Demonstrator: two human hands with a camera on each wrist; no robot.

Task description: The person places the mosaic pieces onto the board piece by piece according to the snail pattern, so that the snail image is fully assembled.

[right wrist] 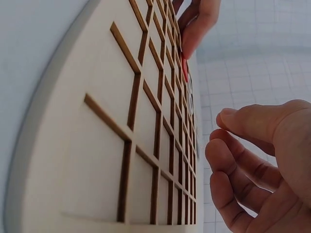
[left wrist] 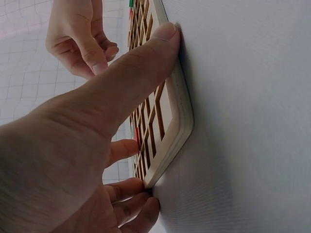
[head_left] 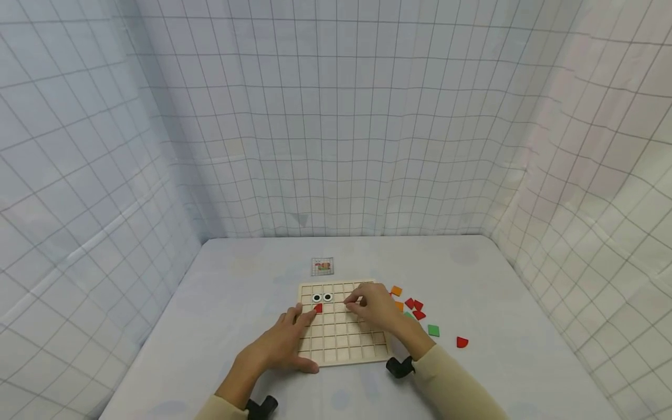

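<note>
A pale wooden grid board (head_left: 336, 344) lies flat on the table. Along its left side spreads the left hand (head_left: 287, 338), its thumb on the near edge and the other fingers by the left edge. The left index fingertip touches a red tile (head_left: 318, 308) in a cell. Two round eye pieces (head_left: 317, 298), white with black centres, sit side by side just beyond that tile. Over the board's far right part hovers the right hand (head_left: 374, 304). In the right wrist view its fingers are loosely bent, thumb (right wrist: 228, 115) and index tips close together, nothing visible between them.
Right of the board lie several loose tiles: an orange one (head_left: 396, 290), red ones (head_left: 418, 315), a green square (head_left: 433, 331) and a red rounded piece (head_left: 462, 342). A small picture card (head_left: 322, 266) rests beyond the board. White gridded curtains (head_left: 336, 146) enclose the table.
</note>
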